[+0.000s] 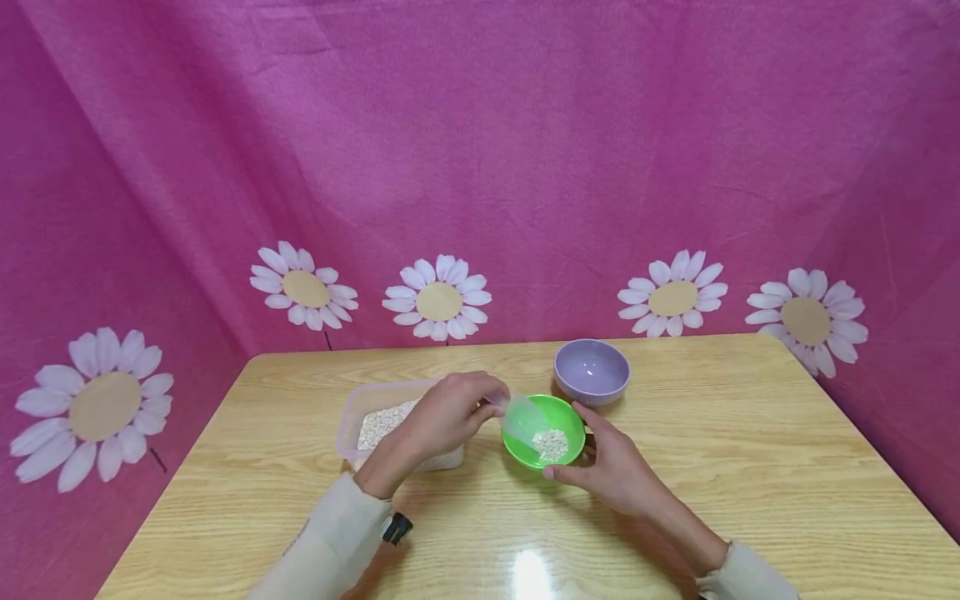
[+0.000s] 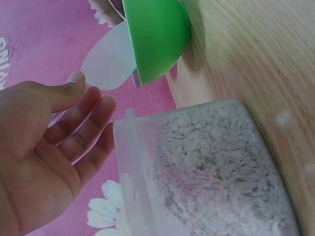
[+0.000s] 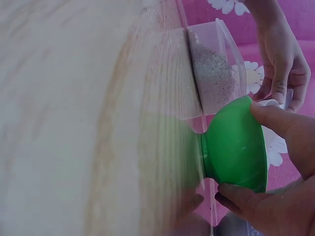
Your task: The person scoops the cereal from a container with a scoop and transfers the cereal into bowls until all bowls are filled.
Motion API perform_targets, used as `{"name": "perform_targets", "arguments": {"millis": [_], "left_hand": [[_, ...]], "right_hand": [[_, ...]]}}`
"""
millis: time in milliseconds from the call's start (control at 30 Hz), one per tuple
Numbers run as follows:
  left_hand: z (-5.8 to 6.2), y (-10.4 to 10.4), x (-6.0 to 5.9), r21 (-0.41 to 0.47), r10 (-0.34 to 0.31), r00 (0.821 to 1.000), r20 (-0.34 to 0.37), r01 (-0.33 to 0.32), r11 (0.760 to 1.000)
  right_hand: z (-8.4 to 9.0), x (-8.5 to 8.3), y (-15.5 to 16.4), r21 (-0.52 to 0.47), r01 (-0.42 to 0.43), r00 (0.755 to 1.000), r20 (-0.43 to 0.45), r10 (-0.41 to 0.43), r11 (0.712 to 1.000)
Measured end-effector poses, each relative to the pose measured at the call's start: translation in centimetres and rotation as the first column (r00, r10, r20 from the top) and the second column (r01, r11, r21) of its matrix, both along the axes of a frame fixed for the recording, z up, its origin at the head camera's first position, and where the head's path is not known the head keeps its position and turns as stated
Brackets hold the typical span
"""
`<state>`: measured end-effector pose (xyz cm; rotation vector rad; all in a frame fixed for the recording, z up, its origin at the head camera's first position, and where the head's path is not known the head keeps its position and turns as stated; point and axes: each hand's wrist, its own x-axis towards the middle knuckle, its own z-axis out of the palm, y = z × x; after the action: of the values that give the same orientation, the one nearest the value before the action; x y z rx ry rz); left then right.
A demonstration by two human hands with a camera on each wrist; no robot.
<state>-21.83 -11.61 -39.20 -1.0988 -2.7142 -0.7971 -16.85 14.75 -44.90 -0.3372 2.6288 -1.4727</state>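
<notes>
My left hand (image 1: 448, 417) pinches the handle of a translucent plastic scoop (image 1: 522, 421), which is tipped down into a green bowl (image 1: 561, 413). A small heap of oat flakes (image 1: 551, 447) lies in the bowl, right at the scoop's front edge. From the other side my right hand (image 1: 626, 471) holds the bowl, thumb at the near rim and fingers around the far side. In the right wrist view the green bowl (image 3: 236, 145) stands upright on its foot on the table. Under my left forearm is a clear plastic container (image 2: 142, 167) holding many more oat flakes (image 2: 211, 162).
A purple bowl (image 1: 592, 372) stands just behind the green one, near the back of the wooden table (image 1: 750, 433). Pink cloth (image 1: 525, 167) with daisies hangs close along the table's back and sides.
</notes>
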Motion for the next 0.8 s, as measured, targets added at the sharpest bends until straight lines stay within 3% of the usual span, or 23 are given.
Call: {"name": "perform_targets", "arguments": {"millis": [200,533,800], "left_hand": [[0.3,0.1,0.0,-0.040,-0.019,0.999,-0.035,0.018,0.999],[0.4,-0.2,-0.1,-0.016,0.003,1.000,-0.024,-0.003,1.000],[1.0,-1.2,0.0,0.076,0.008,1.000,-0.022,-0.007,0.997]], "right_hand": [[0.0,0.0,0.0,0.004,0.008,1.000,0.004,-0.008,1.000],[0.0,0.2,0.3,-0.005,0.029,0.999,0.021,-0.029,1.000],[0.0,0.3,0.4,-0.002,0.031,0.999,0.017,-0.031,1.000]]}}
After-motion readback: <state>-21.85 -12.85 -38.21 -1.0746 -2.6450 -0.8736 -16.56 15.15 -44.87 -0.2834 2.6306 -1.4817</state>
